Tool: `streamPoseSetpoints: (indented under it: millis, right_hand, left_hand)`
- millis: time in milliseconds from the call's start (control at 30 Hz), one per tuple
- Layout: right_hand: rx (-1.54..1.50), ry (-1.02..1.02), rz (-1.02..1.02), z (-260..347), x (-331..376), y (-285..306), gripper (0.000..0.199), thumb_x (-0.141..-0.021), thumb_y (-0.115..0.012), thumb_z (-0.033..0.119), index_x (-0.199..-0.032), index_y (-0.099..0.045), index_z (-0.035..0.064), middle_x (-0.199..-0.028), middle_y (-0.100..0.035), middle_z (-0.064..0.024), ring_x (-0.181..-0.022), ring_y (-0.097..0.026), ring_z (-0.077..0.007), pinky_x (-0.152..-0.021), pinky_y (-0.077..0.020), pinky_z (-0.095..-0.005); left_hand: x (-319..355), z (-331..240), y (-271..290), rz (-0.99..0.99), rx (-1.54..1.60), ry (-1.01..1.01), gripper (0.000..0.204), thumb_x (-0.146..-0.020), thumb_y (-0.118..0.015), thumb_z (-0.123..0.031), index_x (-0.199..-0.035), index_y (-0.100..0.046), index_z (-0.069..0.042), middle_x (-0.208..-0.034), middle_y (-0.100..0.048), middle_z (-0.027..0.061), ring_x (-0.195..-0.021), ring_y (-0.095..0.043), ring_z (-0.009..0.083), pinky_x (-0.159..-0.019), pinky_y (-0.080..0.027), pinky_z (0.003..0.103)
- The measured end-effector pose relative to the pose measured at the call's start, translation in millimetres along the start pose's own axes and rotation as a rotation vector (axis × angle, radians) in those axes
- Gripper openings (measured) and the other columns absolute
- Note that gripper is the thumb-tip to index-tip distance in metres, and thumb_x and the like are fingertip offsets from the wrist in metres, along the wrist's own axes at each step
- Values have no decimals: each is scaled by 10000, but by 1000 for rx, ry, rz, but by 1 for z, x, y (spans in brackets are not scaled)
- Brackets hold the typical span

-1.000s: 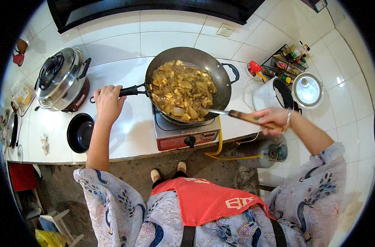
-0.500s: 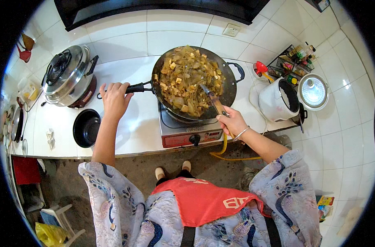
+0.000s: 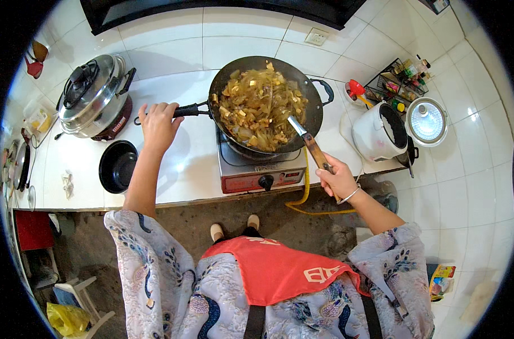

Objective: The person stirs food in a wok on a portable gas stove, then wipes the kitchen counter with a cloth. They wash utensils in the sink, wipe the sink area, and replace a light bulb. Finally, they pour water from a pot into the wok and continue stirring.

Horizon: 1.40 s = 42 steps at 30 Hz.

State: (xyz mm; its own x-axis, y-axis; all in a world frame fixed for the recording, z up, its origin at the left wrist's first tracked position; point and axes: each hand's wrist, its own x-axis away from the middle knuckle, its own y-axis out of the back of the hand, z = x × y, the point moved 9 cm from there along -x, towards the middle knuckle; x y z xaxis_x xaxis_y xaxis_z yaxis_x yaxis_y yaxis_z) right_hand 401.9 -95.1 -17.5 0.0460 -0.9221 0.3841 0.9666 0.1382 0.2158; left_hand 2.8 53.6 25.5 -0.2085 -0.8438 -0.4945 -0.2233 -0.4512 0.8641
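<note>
A dark wok (image 3: pixel 313 104) full of browned chopped food (image 3: pixel 260 104) sits tilted on a small red and silver gas stove (image 3: pixel 262 175). My left hand (image 3: pixel 158 124) grips the wok's long black handle (image 3: pixel 189 110). My right hand (image 3: pixel 337 178) holds the wooden handle of a spatula (image 3: pixel 310 148), whose metal blade rests in the food at the wok's near right side.
A lidded steel pot (image 3: pixel 93 96) stands at the left, a small black bowl (image 3: pixel 117 165) near the counter edge. An open white rice cooker (image 3: pixel 381 133) and a rack of bottles (image 3: pixel 401 82) are to the right. A yellow hose (image 3: pixel 305 198) hangs below the stove.
My right hand has drawn the spatula from the wok's middle toward its near right rim. The food has shifted in the wok. My left hand stays on the handle.
</note>
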Motion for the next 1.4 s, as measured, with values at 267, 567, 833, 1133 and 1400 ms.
streamPoseSetpoints:
  millis: [267, 567, 833, 1133, 1400]
  right_hand:
    - [119, -27, -83, 33, 26, 35, 606, -862, -578, 75, -1416, -332, 80, -583, -511, -39, -355, -414, -91, -328, -339, -224]
    - [335, -43, -140, 109, 33, 71, 559, -848, -621, 120, -1364, -416, 64, -574, -515, -19, -357, -420, -72, -320, -319, -212]
    - [927, -197, 167, 221, -23, 45, 214, -830, -628, 221, -999, -590, 94, -561, -519, 6, -354, -414, -62, -305, -302, -217]
    - [1776, -90, 115, 317, -27, -32, 443, -722, -647, 8, -1150, -638, 122, -652, -613, -68, -498, -569, -159, -395, -443, -287]
    - [2466, 324, -217, 320, -26, -76, 169, -735, -635, 89, -869, -709, 160, -849, -687, -110, -817, -668, -285, -688, -529, -376]
  left_hand:
    - [1, 0, 0, -20, 8, -7, 295, -755, -710, -235, -1024, -638, -135, -916, -625, 30, -947, -574, 228, -977, -284, 462]
    - [2, -1, 2, -28, 20, -9, 290, -758, -704, -222, -1027, -638, -138, -912, -621, 28, -936, -568, 233, -971, -298, 458]
    - [2, 3, 1, 29, -9, 17, 292, -756, -700, -210, -1033, -640, -135, -929, -625, 38, -970, -561, 234, -968, -314, 463]
    - [1, 4, -1, 57, 9, 17, 306, -760, -694, -191, -1055, -640, -129, -958, -632, 43, -978, -567, 243, -998, -303, 458]
    - [-1, 3, -2, 5, 19, -2, 284, -758, -695, -199, -1032, -645, -141, -921, -627, 42, -963, -571, 235, -989, -312, 465]
